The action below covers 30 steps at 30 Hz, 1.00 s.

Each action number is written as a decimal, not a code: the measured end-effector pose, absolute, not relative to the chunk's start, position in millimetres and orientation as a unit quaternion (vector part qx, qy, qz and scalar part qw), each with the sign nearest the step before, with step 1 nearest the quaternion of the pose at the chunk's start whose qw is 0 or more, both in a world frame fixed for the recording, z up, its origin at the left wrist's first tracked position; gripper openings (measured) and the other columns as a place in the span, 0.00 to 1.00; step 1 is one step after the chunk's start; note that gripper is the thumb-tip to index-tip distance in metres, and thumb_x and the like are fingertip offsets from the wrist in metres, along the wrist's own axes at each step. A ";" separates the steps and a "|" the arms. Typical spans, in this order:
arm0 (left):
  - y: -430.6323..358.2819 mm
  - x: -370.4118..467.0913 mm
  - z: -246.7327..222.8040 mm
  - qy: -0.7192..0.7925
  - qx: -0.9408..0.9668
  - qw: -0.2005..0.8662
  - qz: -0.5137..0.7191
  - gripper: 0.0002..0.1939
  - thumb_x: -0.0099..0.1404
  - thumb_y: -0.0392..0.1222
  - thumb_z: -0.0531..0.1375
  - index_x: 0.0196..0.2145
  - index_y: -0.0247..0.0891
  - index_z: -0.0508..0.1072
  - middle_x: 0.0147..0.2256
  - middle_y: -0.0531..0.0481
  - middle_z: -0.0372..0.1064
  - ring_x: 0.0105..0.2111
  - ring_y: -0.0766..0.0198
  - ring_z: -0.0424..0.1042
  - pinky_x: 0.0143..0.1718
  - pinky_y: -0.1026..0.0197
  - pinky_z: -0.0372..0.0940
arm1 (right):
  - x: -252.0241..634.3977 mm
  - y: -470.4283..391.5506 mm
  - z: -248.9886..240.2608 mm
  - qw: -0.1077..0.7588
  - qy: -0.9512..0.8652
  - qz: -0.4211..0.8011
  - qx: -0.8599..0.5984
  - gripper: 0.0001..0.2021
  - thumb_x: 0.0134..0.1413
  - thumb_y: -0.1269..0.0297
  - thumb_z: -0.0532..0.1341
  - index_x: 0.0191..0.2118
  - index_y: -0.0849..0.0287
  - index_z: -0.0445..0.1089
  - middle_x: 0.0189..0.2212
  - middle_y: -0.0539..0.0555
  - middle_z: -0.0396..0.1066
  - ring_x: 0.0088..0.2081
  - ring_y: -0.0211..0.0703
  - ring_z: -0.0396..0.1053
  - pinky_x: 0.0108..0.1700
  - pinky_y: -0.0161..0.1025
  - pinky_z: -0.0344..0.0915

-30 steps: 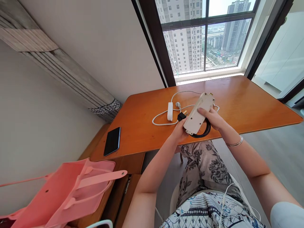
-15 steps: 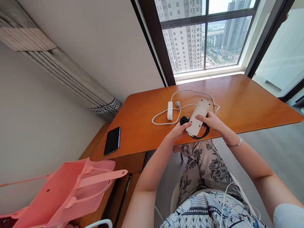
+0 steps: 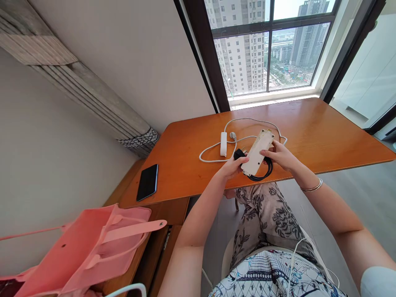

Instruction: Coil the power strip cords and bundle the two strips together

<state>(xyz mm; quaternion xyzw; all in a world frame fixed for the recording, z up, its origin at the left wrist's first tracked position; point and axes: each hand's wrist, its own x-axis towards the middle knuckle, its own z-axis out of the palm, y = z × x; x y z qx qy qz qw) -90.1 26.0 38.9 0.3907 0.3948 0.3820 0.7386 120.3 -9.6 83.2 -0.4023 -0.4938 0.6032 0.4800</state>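
Note:
A flat, off-white power strip [image 3: 258,152] with screws on its visible face is held tilted above the table's front edge. My left hand [image 3: 234,166] grips its lower left end, thumb on top, beside a black plug [image 3: 239,154]. On the strip's right side, my right hand [image 3: 278,154] holds on with its thumb over the face. A coiled black cable [image 3: 266,173] hangs beneath the strip. Behind and left of it, a white adapter [image 3: 223,144] lies on the table with a looped white cable [image 3: 213,160] and a grey-white plug [image 3: 233,135].
The brown wooden table [image 3: 321,136] stands against the window. A black phone [image 3: 147,182] lies at its left end. A pink bag [image 3: 80,243] sits open at the lower left. Grey trousered legs [image 3: 262,214] are below the table's front edge.
My right hand has shifted slightly up and to the right along the strip, its fingers nearer the upper edge. My left hand keeps its hold, and the strip has barely moved.

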 end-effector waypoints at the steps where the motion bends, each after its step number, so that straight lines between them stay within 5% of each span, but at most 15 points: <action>1: 27.8 -90.2 37.6 0.387 0.383 0.748 0.381 0.23 0.43 0.42 0.75 0.36 0.35 0.76 0.31 0.49 0.78 0.27 0.65 0.73 0.27 0.65 0.67 | 119.3 -8.6 83.8 0.487 -0.494 0.590 -0.413 0.26 0.41 0.57 0.76 0.43 0.55 0.63 0.29 0.49 0.77 0.28 0.41 0.74 0.27 0.38 0.74; 9: 39.8 -83.2 39.8 0.337 0.336 0.782 0.402 0.15 0.62 0.51 0.66 0.41 0.38 0.75 0.36 0.46 0.79 0.35 0.59 0.78 0.39 0.58 0.72 | 126.7 8.9 87.8 0.539 -0.484 0.512 -0.461 0.28 0.38 0.60 0.75 0.44 0.54 0.62 0.29 0.50 0.76 0.28 0.43 0.75 0.26 0.39 0.74; 15: 41.2 -74.2 47.8 0.299 0.353 0.780 0.421 0.19 0.61 0.53 0.66 0.44 0.39 0.72 0.43 0.44 0.78 0.43 0.55 0.80 0.49 0.52 0.69 | 155.6 40.1 98.2 0.637 -0.405 0.482 -0.445 0.24 0.42 0.63 0.74 0.42 0.56 0.63 0.30 0.49 0.76 0.27 0.40 0.75 0.28 0.36 0.76; 23: 54.2 -65.6 16.5 0.426 0.439 0.610 0.504 0.13 0.55 0.43 0.67 0.36 0.37 0.71 0.31 0.52 0.74 0.30 0.67 0.75 0.40 0.61 0.66 | 233.9 126.7 87.5 0.777 -0.186 0.364 -0.479 0.13 0.57 0.69 0.66 0.43 0.57 0.62 0.34 0.48 0.71 0.29 0.33 0.72 0.31 0.33 0.77; 30: 47.3 -64.0 1.4 0.426 0.642 0.476 0.425 0.08 0.57 0.40 0.64 0.36 0.37 0.72 0.31 0.50 0.73 0.29 0.66 0.71 0.32 0.63 0.66 | 289.1 176.9 36.6 0.732 -0.106 0.272 -0.615 0.16 0.60 0.70 0.64 0.50 0.60 0.59 0.48 0.56 0.71 0.40 0.35 0.75 0.43 0.38 0.78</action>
